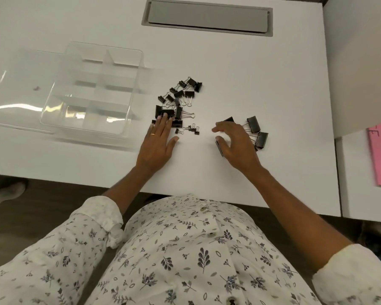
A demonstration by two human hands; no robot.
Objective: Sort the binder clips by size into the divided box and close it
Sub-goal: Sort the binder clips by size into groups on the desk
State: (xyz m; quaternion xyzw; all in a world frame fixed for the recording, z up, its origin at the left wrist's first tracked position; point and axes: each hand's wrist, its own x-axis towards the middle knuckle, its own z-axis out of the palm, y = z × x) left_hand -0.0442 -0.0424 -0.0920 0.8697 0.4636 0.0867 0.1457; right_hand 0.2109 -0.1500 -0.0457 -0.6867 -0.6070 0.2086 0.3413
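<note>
Grouping black metal binder clips (180, 93) beside the clear plastic divided box (90, 91).
Pressing big ones under flat left hand (157, 142); covering more with half-open right hand (235, 144), gripping none, probably heaping sizes first.

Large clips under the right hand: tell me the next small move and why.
Probably close the right hand on the large clips beneath it, to carry to the divided box: its compartments look empty, and every clip lies on the table.

light bright, even | glare streaks on lid (15, 107) | right hand (235, 144) slightly blurred | edges bowed
</note>
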